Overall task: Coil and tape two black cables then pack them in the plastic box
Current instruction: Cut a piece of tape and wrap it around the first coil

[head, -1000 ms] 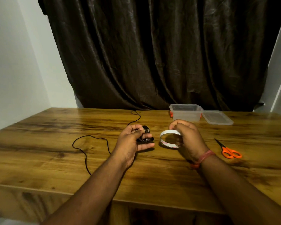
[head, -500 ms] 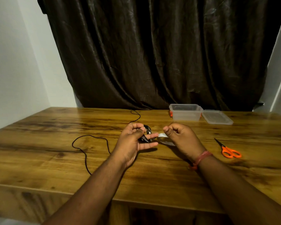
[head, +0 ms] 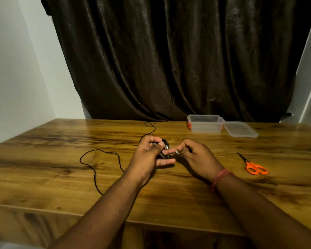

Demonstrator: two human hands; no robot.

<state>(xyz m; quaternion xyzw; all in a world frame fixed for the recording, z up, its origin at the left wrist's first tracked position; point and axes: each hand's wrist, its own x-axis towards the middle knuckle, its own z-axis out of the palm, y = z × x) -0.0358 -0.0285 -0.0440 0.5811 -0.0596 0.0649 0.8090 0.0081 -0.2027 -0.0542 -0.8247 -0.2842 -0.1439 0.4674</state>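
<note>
Coiled black cable (head: 164, 148), frame centre: gripped in curled left hand (head: 151, 155); right hand (head: 196, 155), touching its right side, pinches white tape end (head: 176, 152); open plastic box (head: 205, 125) upper right.

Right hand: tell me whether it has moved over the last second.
Yes. The right hand has shifted left, away from the orange scissors, closing up to the cable coil held in the left hand.

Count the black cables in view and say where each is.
2: a coiled black cable held in the left hand, and a loose black cable snaking across the wooden table. Others may be hidden.
</note>
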